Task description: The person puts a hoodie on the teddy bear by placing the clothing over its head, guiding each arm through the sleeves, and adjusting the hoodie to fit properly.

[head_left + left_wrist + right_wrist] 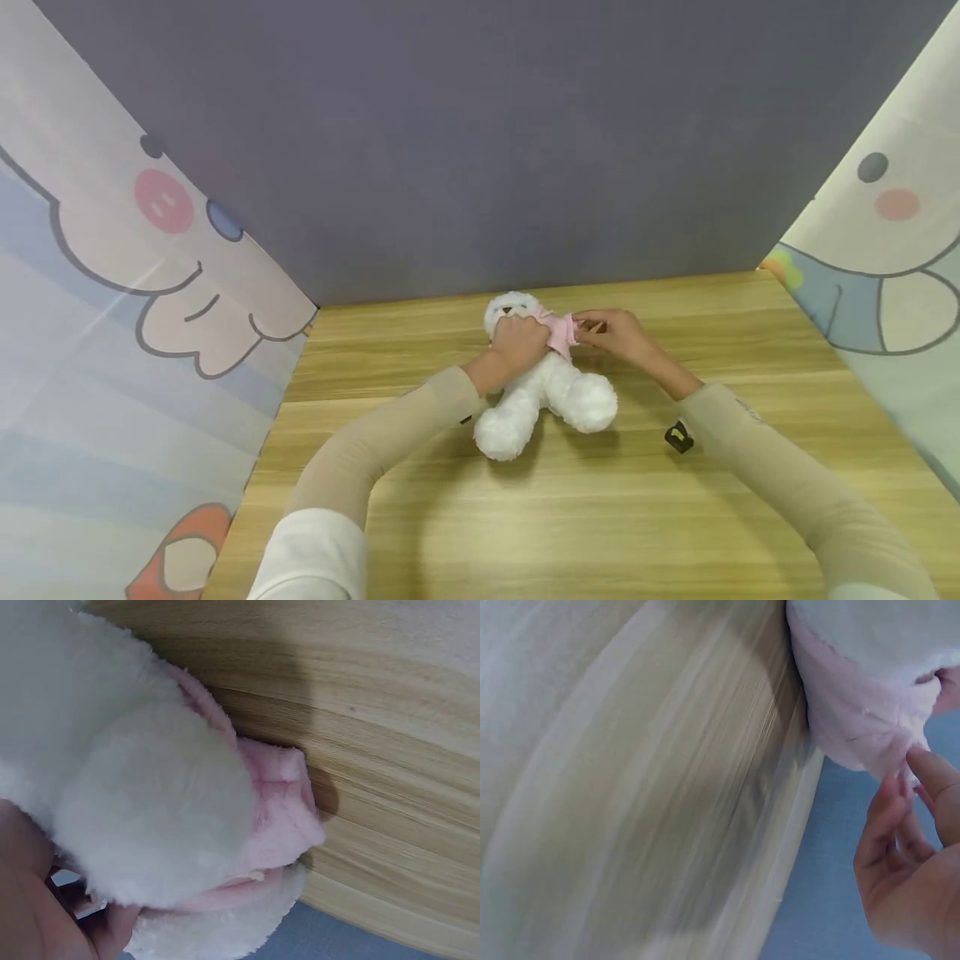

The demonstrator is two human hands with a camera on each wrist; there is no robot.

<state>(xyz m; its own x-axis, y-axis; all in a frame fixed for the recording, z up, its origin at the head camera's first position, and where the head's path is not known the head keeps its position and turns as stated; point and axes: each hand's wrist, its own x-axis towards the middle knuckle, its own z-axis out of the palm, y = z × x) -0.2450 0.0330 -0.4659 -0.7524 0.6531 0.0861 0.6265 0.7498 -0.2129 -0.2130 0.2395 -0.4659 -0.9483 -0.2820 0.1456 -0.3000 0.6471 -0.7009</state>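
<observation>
A white plush bear (528,392) lies on its back on the wooden table, its head toward the far edge and its legs toward me. It has a pink shirt (557,332) on its upper body. My left hand (521,343) grips the bear at its chest, covering part of the face and shirt. In the left wrist view, the left hand's fingers (112,930) curl beside the white fur. My right hand (617,333) pinches the edge of the shirt's sleeve; the right wrist view shows thumb and fingertips (922,766) meeting at the pink cloth.
A small black item with a yellow-green mark (678,437) is by my right sleeve. A grey panel (525,150) stands behind the wooden table (540,533). Cartoon-printed sheets (97,333) flank both sides.
</observation>
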